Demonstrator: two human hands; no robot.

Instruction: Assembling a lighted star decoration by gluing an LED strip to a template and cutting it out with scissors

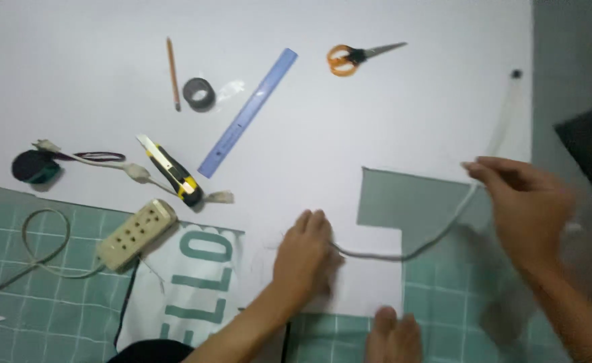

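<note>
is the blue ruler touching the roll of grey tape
Apart. The head view shows white sheet between the blue ruler and the roll of grey tape.

White sheet over green-tiled floor, grey wall at right, flat even light.

Both hands, left and right, hold a grey cord over white paper

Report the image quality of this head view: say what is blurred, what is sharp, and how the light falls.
Head view: the right hand is smeared by motion blur, and the cord it holds fades near the top; the left hand is only slightly soft. The scissors, ruler and utility knife are fairly sharp. Lighting is even and soft on the white sheet, with faint shadows and no glare.
</note>
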